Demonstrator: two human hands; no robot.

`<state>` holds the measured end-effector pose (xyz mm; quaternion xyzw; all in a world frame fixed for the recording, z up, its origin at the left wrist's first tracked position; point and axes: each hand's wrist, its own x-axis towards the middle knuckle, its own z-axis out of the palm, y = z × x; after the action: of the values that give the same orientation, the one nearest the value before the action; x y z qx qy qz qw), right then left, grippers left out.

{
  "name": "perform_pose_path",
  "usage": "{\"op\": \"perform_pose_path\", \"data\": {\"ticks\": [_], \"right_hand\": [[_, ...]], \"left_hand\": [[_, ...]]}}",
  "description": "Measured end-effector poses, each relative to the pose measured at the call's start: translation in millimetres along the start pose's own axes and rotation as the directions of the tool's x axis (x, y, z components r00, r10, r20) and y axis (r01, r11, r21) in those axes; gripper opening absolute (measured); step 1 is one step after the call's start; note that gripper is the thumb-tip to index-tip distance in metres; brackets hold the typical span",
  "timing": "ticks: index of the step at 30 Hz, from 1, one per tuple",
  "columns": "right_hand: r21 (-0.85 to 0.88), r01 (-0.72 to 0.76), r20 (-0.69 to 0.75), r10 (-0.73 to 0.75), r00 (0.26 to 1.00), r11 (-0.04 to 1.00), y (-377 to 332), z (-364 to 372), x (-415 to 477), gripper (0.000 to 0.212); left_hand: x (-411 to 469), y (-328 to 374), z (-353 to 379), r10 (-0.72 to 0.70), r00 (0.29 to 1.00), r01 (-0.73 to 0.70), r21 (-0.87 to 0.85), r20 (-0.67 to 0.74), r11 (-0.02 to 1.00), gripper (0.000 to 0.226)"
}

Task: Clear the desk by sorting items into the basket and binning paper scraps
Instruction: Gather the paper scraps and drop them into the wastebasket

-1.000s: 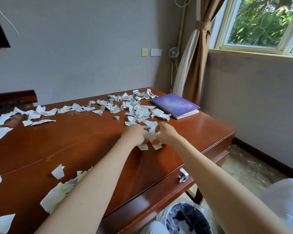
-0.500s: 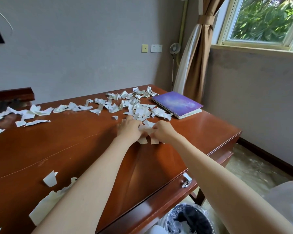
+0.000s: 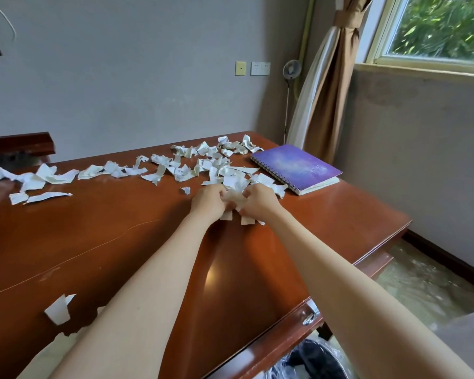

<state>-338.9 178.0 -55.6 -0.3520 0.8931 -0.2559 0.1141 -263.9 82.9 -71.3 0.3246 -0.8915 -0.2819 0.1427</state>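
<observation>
Black-lined bin (image 3: 312, 362) shows at the bottom edge, below the front of the reddish wooden worktop (image 3: 121, 242). A lone scrap (image 3: 59, 309) lies near the front left. Farther in, the left hand (image 3: 208, 202) and right hand (image 3: 259, 202) meet, each grip curled tight round one shared bunch of paper scraps (image 3: 234, 198), with pieces poking out beneath. Beyond them, loose scraps (image 3: 203, 165) trail leftward along the back. A purple spiral notebook (image 3: 296, 168) lies flat at the far right, just beside them.

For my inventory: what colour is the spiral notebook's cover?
The notebook cover is purple with faint pale clouding; the head view shows it.
</observation>
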Motion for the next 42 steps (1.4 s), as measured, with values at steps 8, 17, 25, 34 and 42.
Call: {"op": "perform_pose_path", "data": {"ticks": [8,17,25,34,42], "right_hand": [[0.175,-0.077,-0.053,0.088,0.995,0.982,4,14,11,0.016],[0.060,-0.083,-0.066,0.087,0.994,0.995,5,22,1,0.033],[0.336,0.019,-0.022,-0.012,1.000,0.942,-3,12,-9,0.027],[0.655,-0.192,0.197,0.081,0.977,0.730,-11,5,-11,0.017],[0.617,-0.085,0.050,0.069,0.996,0.783,-11,18,0,0.060]], "left_hand": [[-5,7,10,0.005,1.000,-0.012,-0.238,-0.028,0.971,0.015],[-18,22,13,-0.095,0.995,0.096,-0.426,0.024,0.899,0.019],[-11,30,12,-0.236,0.970,0.195,-0.746,0.052,0.637,0.026],[-2,31,22,-0.355,0.934,0.200,-0.878,0.036,0.436,0.023],[7,25,12,-0.417,0.909,0.210,-0.887,0.022,0.411,0.050]]}}
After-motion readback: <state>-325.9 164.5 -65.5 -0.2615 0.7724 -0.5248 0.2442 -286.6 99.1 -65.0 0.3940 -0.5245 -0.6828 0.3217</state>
